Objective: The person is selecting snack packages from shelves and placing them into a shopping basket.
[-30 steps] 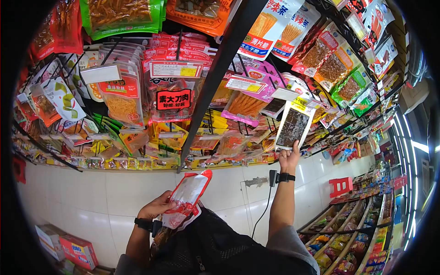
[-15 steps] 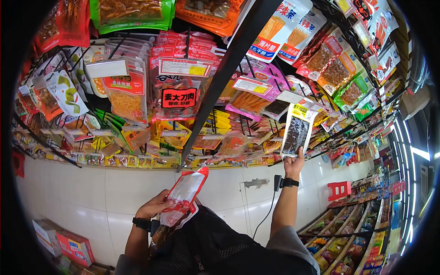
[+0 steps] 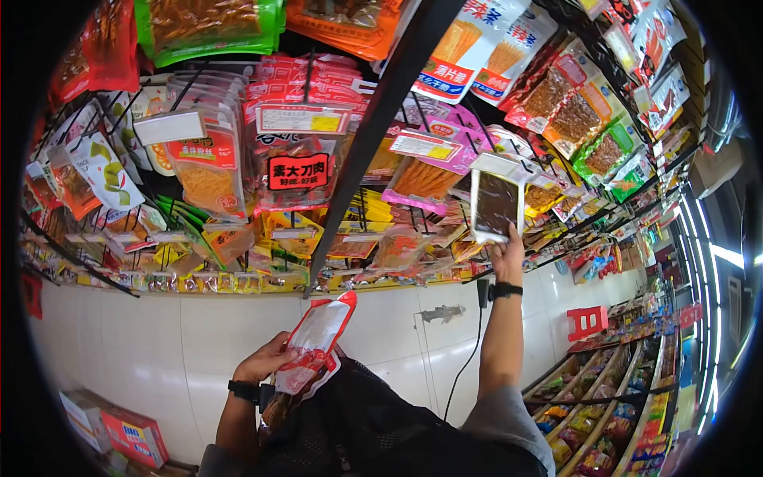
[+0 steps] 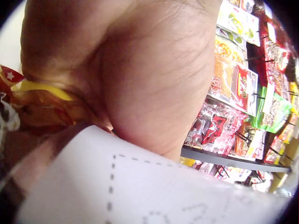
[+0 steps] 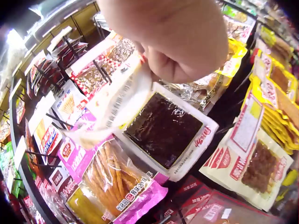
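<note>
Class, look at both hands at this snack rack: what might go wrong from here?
The right hand pinches the dark packet only by its bottom edge, high up, so it may slip. The crowded pink packet beside it could get knocked off its hook. The left hand holds the red-and-white packet low and may drop it.

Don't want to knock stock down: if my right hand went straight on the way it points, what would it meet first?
Probably the hanging dark packet, just behind the held packet in the right hand; depth is unclear.
</note>
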